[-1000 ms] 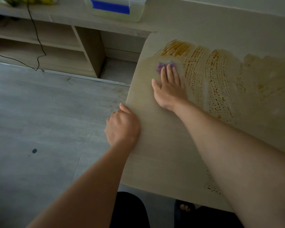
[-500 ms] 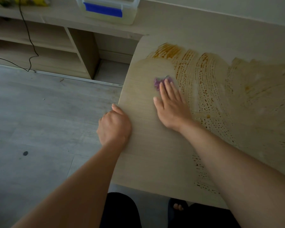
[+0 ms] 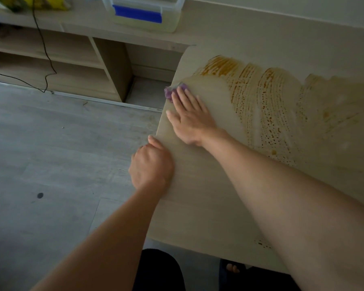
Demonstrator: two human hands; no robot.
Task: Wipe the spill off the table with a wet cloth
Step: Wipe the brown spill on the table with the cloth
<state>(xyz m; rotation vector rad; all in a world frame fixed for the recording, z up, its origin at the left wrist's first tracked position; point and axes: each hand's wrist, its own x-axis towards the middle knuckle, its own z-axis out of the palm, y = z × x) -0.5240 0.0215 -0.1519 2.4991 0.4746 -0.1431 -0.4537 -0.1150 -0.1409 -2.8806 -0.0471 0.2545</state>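
Landmark: I take the bench [image 3: 198, 185], a pale wood-grain top, as my reference for every place below.
Floor: I see grey planks [image 3: 51, 164] left of the bench, with a dark spot [image 3: 40, 195] well apart from its left edge.
Shelf unit: an open wooden shelf unit [image 3: 72, 66] stands beyond the bench's far left corner, and a black cable [image 3: 43, 45] hangs down its front.
Box: a clear plastic box with a blue strip [image 3: 143, 13] sits on top of that unit, beyond the bench's far edge.
Left hand: my left hand [image 3: 151, 166] is at the bench's left edge, fingers curled under out of my view, thumb lying on the rim; I cannot tell whether it holds the edge.
Cloth: the purple cloth [image 3: 172, 91] lies bunched on the bench at its left edge, near the far corner.
Right hand: my right hand [image 3: 192, 118] lies flat, fingers straight and together, fingertips pressing on the cloth.
Spill: orange-brown streaks and dots of the spill [image 3: 267, 106] fan over the bench to the right of the right hand, with a cleaner patch between.
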